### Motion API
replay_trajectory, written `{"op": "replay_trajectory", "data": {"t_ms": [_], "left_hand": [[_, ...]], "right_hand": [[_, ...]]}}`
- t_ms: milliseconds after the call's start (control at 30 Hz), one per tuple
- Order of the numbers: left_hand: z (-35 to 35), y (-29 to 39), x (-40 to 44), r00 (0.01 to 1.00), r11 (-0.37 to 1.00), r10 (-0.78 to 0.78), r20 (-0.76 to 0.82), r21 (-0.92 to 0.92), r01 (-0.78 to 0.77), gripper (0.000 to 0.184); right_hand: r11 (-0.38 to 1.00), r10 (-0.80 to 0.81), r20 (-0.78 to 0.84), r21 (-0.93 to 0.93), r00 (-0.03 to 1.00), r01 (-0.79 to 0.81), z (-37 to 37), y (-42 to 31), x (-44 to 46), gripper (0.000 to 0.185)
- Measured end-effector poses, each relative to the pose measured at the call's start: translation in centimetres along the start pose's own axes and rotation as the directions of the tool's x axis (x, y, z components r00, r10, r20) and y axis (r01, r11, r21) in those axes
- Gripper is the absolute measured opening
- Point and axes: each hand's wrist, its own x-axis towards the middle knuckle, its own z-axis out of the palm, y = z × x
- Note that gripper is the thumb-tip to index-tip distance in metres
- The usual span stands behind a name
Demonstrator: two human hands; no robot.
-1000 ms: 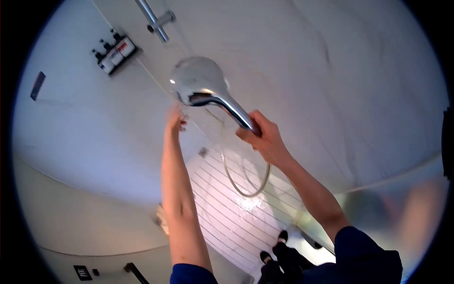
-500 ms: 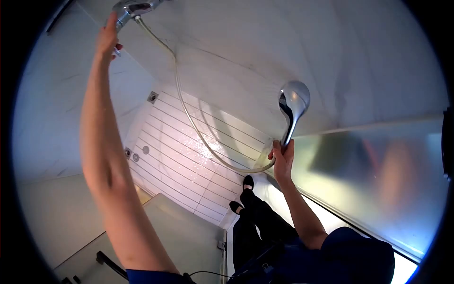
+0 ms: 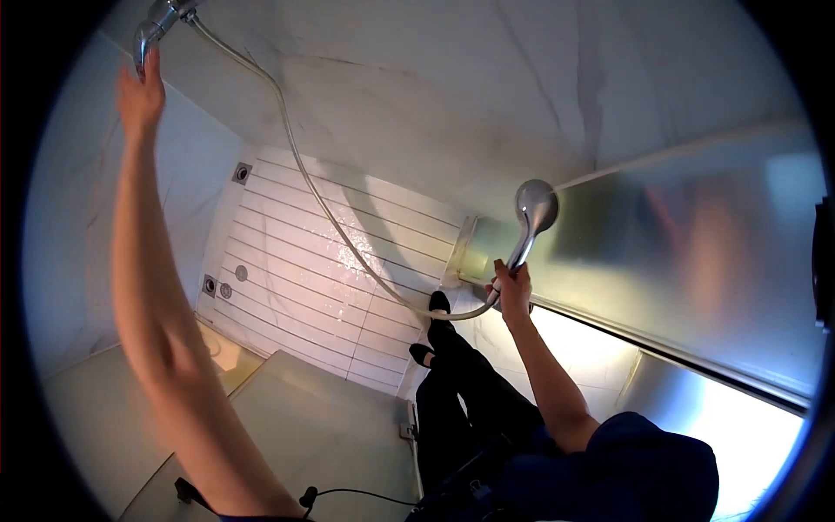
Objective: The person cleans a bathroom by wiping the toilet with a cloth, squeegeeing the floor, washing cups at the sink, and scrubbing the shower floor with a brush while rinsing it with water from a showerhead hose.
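My right hand [image 3: 515, 291] is closed around the handle of a chrome hand shower [image 3: 536, 209], with its round head pointing up and away from me. A pale flexible hose [image 3: 300, 165] runs from the bottom of that handle to a chrome shower mixer tap [image 3: 159, 24] on the wall at the upper left. Reaching far up, my left hand [image 3: 141, 97] is at the lower end of the mixer, its fingers stretched and apart, slightly blurred. Whether the fingertips touch the metal is hard to tell.
Wet white slatted floor tiles [image 3: 287, 261] lie below, with a square drain [image 3: 242, 173] in the far corner. A frosted glass panel [image 3: 678, 252] stands on the right. Another glass panel [image 3: 322, 426] with a hinge is at lower left. My black shoes [image 3: 439, 303] are near the shower threshold.
The view has shifted, so the mixer sits farther left. My left hand has loosened at the mixer, its fingers now spread. My right hand has lowered the hand shower slightly.
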Motion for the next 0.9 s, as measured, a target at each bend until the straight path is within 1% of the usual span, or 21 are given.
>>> {"op": "replay_trajectory", "data": {"t_ms": [33,67,100,133,200,267,300,333,367,400,433,467,500,567,633,700,733,767,800,833,900], "left_hand": [[-0.3,0.1,-4.1,1.000,1.000,-0.022,0.013,-0.018,0.022,0.088],[0.8,-1.6,-8.9,0.999,0.999,-0.036,-0.025,-0.039,0.035,0.081],[1.3,-2.3,-14.8,0.998,0.998,-0.050,0.026,-0.022,0.050,0.074],[2.4,-6.2,-21.4,0.972,0.994,-0.096,0.213,-0.032,0.106,0.070],[2.7,-11.4,-39.2,0.931,0.994,-0.103,0.351,0.067,0.085,0.066],[-4.1,-10.0,-55.7,0.636,0.890,-0.443,0.632,0.228,0.394,0.070],[-7.8,-9.8,-64.5,0.440,0.814,-0.559,0.703,0.364,0.453,0.073],[-13.1,-6.2,-70.1,0.232,0.688,-0.659,0.716,0.448,0.570,0.075],[-17.0,-5.1,-77.9,0.051,0.651,-0.698,0.714,0.604,0.460,0.073],[-22.3,-1.4,-82.4,-0.056,0.532,-0.745,0.664,0.643,0.552,0.071],[-26.7,2.2,-86.2,-0.239,0.273,-0.796,0.557,0.681,0.680,0.060],[-31.2,4.5,-93.2,-0.457,-0.053,-0.748,0.481,0.643,0.764,0.044],[-33.7,8.4,-92.8,-0.650,-0.382,-0.659,0.379,0.576,0.723,0.029],[-33.5,11.1,-94.4,-0.698,-0.507,-0.601,0.390,0.489,0.710,0.026],[-37.5,11.8,-97.7,-0.735,-0.613,-0.529,0.424,0.408,0.677,0.023],[-40.3,13.3,-99.0,-0.762,-0.715,-0.475,0.440,0.312,0.626,0.020],[-41.7,14.2,-99.4,-0.772,-0.760,-0.449,0.449,0.262,0.595,0.019],[-40.5,13.7,-99.0,-0.690,-0.671,-0.570,0.446,0.233,0.704,0.020],[-37.3,14.2,-91.5,-0.594,-0.564,-0.678,0.433,0.211,0.798,0.021],[-35.0,13.4,-91.5,-0.603,-0.561,-0.733,0.315,0.220,0.798,0.022],[-29.6,11.7,-87.3,-0.491,-0.497,-0.784,0.380,0.092,0.863,0.026]], "right_hand": [[0.993,0.079,0.040,-0.091,0.996,-0.075,-0.1,0.8,0.5,0.028],[0.984,0.177,0.103,-0.053,0.979,-0.172,-0.1,1.2,0.9,0.028],[0.962,0.272,0.173,-0.020,0.947,-0.272,-0.2,1.7,1.1,0.029],[0.932,0.332,0.227,0.073,0.916,-0.356,-0.2,2.0,0.8,0.030],[0.944,0.282,0.221,0.111,0.934,-0.311,-0.5,3.9,1.1,0.028],[0.959,0.212,0.203,0.144,0.956,-0.243,-0.2,5.6,1.2,0.026],[0.965,0.176,0.202,0.157,0.963,-0.209,-0.2,6.2,1.6,0.025],[0.970,0.148,0.198,0.164,0.969,-0.182,-0.4,6.8,1.7,0.023],[0.965,0.193,0.194,0.139,0.962,-0.222,-0.2,7.5,1.8,0.024],[0.957,0.242,0.187,0.114,0.952,-0.266,-0.1,8.2,2.5,0.024],[0.948,0.290,0.178,0.080,0.940,-0.308,-0.2,8.5,2.8,0.024],[0.939,0.334,0.162,0.027,0.929,-0.342,0.2,8.5,2.9,0.027],[0.920,0.384,0.176,0.006,0.906,-0.391,0.8,9.4,2.8,0.032],[0.896,0.364,0.076,-0.301,0.928,-0.327,2.1,13.5,3.6,0.035],[0.903,0.297,0.002,-0.325,0.955,-0.281,2.1,11.5,0.8,0.038],[0.880,0.061,-0.060,-0.468,0.996,-0.082,1.3,10.5,1.4,0.041],[0.851,0.015,-0.102,-0.521,0.995,-0.066,0.2,11.3,2.6,0.045],[0.815,-0.053,-0.088,-0.579,0.995,-0.007,-0.8,12.3,3.9,0.045],[0.798,-0.041,-0.077,-0.602,0.996,-0.014,-0.1,10.9,3.9,0.045],[0.784,-0.027,-0.067,-0.620,0.997,-0.021,0.2,9.8,3.2,0.046],[0.874,0.247,0.056,-0.444,0.967,-0.198,0.4,14.0,5.2,0.038]]}}
